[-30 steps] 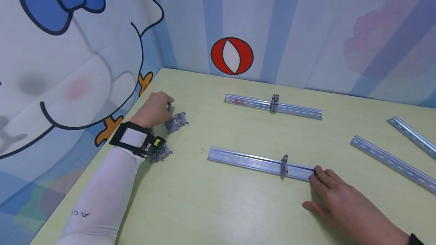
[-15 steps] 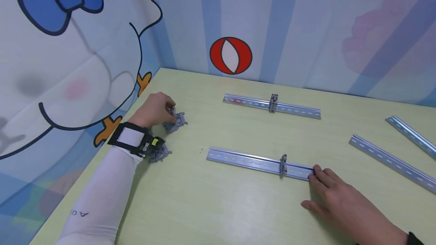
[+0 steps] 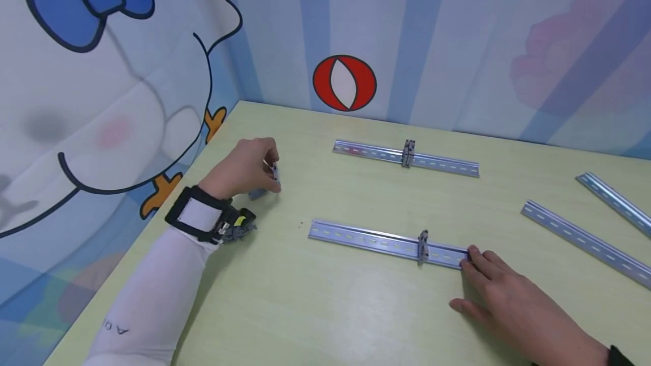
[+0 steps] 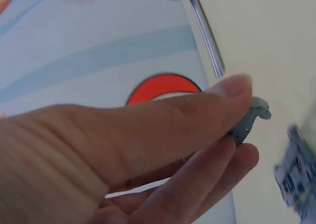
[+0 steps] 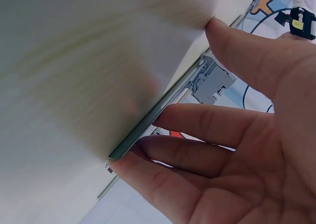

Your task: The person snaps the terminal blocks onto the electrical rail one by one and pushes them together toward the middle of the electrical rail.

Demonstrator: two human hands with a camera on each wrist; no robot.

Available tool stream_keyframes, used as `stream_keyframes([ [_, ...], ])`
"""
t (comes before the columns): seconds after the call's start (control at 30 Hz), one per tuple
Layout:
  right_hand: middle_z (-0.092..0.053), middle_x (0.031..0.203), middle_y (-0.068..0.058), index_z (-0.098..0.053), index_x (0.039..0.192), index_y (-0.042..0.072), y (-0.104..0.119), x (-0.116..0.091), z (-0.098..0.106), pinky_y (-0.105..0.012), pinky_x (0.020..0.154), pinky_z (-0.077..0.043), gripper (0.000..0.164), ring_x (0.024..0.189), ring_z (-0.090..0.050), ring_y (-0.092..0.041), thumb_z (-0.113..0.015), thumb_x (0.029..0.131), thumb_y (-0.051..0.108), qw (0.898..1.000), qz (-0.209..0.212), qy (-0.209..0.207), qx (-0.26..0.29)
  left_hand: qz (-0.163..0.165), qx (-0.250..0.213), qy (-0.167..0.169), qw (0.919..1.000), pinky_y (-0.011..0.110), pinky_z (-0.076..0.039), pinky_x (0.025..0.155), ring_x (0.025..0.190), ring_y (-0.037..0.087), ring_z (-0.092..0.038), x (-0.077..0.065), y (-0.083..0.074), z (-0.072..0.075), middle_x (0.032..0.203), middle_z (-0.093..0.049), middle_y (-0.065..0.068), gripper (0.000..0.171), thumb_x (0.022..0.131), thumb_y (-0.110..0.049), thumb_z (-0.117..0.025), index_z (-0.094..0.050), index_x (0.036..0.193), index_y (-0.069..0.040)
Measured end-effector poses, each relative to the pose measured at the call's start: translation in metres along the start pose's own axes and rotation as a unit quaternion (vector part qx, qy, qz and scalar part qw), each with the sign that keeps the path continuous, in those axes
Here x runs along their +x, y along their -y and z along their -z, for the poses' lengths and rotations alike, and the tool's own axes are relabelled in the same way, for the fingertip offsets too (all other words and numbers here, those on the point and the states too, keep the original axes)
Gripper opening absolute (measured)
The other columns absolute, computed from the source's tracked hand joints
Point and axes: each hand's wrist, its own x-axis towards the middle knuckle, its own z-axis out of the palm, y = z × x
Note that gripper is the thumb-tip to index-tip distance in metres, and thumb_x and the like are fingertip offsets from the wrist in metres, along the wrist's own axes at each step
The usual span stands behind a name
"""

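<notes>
Head view: left hand (image 3: 247, 167) pinches grey terminal block (image 3: 274, 172), lifted at far left of worktop (image 3: 315, 309). DIN rail (image 3: 386, 243) lies right and nearer, long axis left-right; right hand (image 3: 500, 292), fingers spread, steadies its right end.

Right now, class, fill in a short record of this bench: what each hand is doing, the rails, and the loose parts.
left hand: pinches a grey clip, lifted off the table
right hand: fingertips rest against the end of the near rail
near rail: carries one clip
far rail: carries clips at its middle
spare rails: two, at right
loose clips: by the left wrist
</notes>
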Motion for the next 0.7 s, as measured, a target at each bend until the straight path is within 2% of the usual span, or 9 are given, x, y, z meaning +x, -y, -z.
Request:
stream_keyframes([
  [0.23, -0.055, 0.132, -0.029, -0.064, 0.122, -0.006, 0.000, -0.001, 0.000, -0.054, 0.090, -0.050, 0.069, 0.118, -0.055, -0.047, -0.068, 0.085, 0.052, 1.000, -0.001, -0.003, 0.007, -0.041, 0.029, 0.039, 0.9980, 0.030, -0.052, 0.069, 0.077, 0.019, -0.061, -0.011, -0.039, -0.016, 0.088, -0.063, 0.004, 0.046, 0.069, -0.008, -0.088, -0.055, 0.102, -0.006],
  [0.37, -0.055, 0.132, -0.029, -0.064, 0.122, -0.005, 0.001, 0.000, 0.000, -0.054, 0.090, -0.050, 0.067, 0.119, -0.054, -0.047, -0.068, 0.086, 0.051, 1.000, -0.001, -0.003, 0.011, -0.054, 0.044, 0.069, 0.9952, 0.028, -0.052, 0.068, 0.078, 0.018, -0.058, -0.021, -0.054, -0.022, 0.087, -0.062, 0.003, 0.045, 0.070, -0.008, -0.088, -0.054, 0.100, -0.008],
  [0.53, -0.055, 0.131, -0.029, -0.065, 0.121, -0.006, 0.000, 0.000, 0.000, -0.054, 0.090, -0.050, 0.067, 0.119, -0.055, -0.047, -0.068, 0.086, 0.051, 1.000, 0.005, -0.006, 0.007, -0.074, 0.032, 0.101, 0.9916, 0.027, -0.051, 0.068, 0.078, 0.016, -0.058, -0.030, -0.061, -0.032, 0.088, -0.063, 0.003, 0.044, 0.070, -0.007, -0.087, -0.054, 0.100, -0.008],
  [0.7, -0.056, 0.130, -0.029, -0.065, 0.120, -0.006, 0.000, -0.001, 0.002, -0.053, 0.089, -0.050, 0.066, 0.118, -0.056, -0.046, -0.069, 0.085, 0.050, 1.000, 0.005, -0.005, 0.004, -0.089, 0.019, 0.105, 0.9902, 0.026, -0.050, 0.067, 0.076, 0.013, -0.058, -0.034, -0.060, -0.042, 0.088, -0.063, 0.001, 0.043, 0.069, -0.005, -0.087, -0.053, 0.096, -0.008],
])
